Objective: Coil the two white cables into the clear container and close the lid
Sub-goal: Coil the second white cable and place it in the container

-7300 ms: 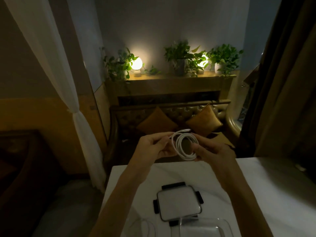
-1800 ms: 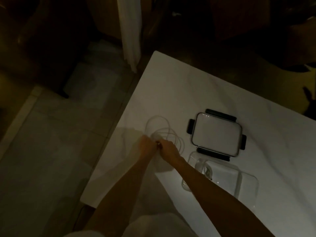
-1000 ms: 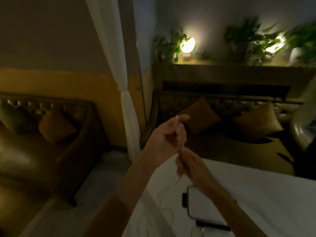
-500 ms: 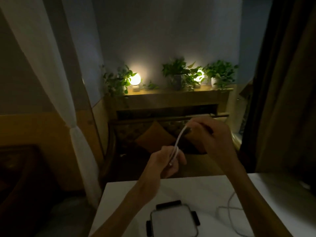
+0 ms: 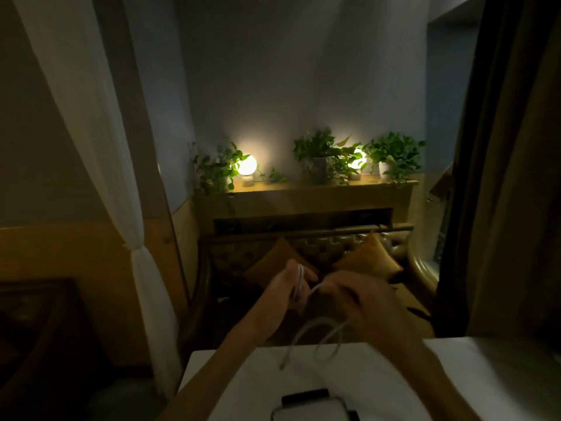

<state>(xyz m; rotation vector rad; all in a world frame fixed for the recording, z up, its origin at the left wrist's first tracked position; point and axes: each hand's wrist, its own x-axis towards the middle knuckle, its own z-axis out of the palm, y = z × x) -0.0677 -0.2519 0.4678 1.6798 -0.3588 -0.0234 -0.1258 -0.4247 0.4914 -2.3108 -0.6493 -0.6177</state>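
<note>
Left grip: the left hand (image 5: pixel 288 291) is raised above the far edge of the desk (image 5: pixel 473 372), fingers curled closed around a few turns of white cable (image 5: pixel 300 284) that cross the palm near the thumb.
Right grip: the right hand (image 5: pixel 361 302) sits just beside the left one, fingers bent over the same cable. Motion blur hides whether it pinches the cable or only guides it, so I cannot tell how tight it is.
Cable: from between the 2 hands a loose loop (image 5: pixel 321 332) hangs below the grips, and 1 free end (image 5: pixel 283 364) dangles lower, over the desk.
Lid: below the grips, at the bottom edge of the view, lies the white lid (image 5: pixel 309 413) with a dark clasp.
Step in hand: likely winding 1 cable into a coil before it goes into the container.
Risk 1: the hanging loop could twist or snag on the fingers, because it swings free and slack.
Risk 2: turns could slip off the left hand and spring open if its hold loosens while the right hand feeds more length.
Risk 3: the dim room makes the thin cable easy to lose against the pale desk.
Hidden: the clear container and the other cable are out of view; the lid is cut off by the frame; the number of turns is too blurred to count.
</note>
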